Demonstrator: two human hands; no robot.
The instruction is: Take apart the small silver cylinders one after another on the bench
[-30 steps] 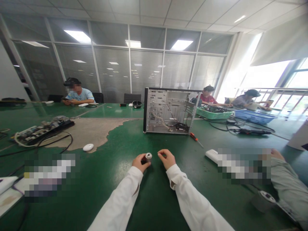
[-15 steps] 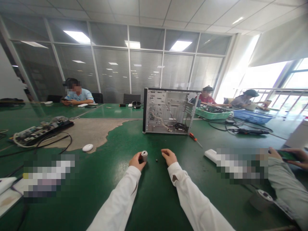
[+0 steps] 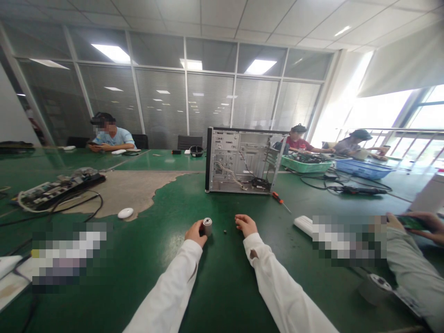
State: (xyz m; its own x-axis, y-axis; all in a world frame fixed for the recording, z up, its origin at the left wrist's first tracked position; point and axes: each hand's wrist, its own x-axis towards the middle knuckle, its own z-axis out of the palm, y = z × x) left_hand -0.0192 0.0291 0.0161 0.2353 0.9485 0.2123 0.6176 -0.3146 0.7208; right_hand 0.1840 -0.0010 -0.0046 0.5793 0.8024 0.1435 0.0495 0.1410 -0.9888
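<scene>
My left hand (image 3: 196,232) is wrapped round the left side of a small silver metal cylinder (image 3: 207,226), which stands upright on the green table (image 3: 222,273) with dark openings in its top. Just right of the cylinder lies a tiny dark part (image 3: 225,231), touched by neither hand. My right hand (image 3: 246,225) is above the table to the right of that part, its fingers curled and fingertips close together. Whether something small is between those fingertips cannot be made out.
An open computer case (image 3: 243,159) stands ahead, with an orange screwdriver (image 3: 277,198) beside it. A white lid-like disc (image 3: 125,213) and a circuit assembly (image 3: 62,187) lie left. At right are a white box (image 3: 303,223), another cylinder (image 3: 375,289) and a person's sleeve (image 3: 412,263).
My right hand has shifted slightly to the right, away from the tiny dark part, and its fingers have curled more. My left hand still holds the cylinder in about the same place.
</scene>
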